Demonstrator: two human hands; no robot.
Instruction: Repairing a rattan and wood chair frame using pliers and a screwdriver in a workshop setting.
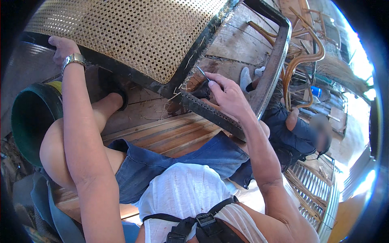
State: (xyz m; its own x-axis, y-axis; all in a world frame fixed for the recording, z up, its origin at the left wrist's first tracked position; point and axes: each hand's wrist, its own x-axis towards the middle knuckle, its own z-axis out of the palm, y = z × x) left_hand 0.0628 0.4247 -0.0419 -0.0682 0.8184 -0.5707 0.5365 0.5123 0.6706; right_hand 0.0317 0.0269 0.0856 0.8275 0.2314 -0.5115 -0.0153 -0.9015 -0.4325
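A dark wooden chair frame with a woven cane panel (pixel 133 34) is tilted in front of me. My left hand (pixel 65 47), wearing a metal watch, grips its edge at the left, with most fingers hidden behind. Loose strands of cane (pixel 177 92) stick out around the panel's near corner. Beyond that corner, my right hand (pixel 227 95) pinches a thin metal pointed tool (pixel 202 73), its tip by the panel's right edge. Under my right wrist runs a dark rail (pixel 210 115) with a row of holes, joined to a second, open frame section (pixel 272 71).
I sit on a slatted wooden bench (pixel 158 135). A dark green bucket (pixel 34 121) stands by my left knee. At the right another person (pixel 293 125) sits beside bent wooden chair parts (pixel 298 65). Cane bundles (pixel 306 188) lie behind them. Cane scraps litter the plank floor.
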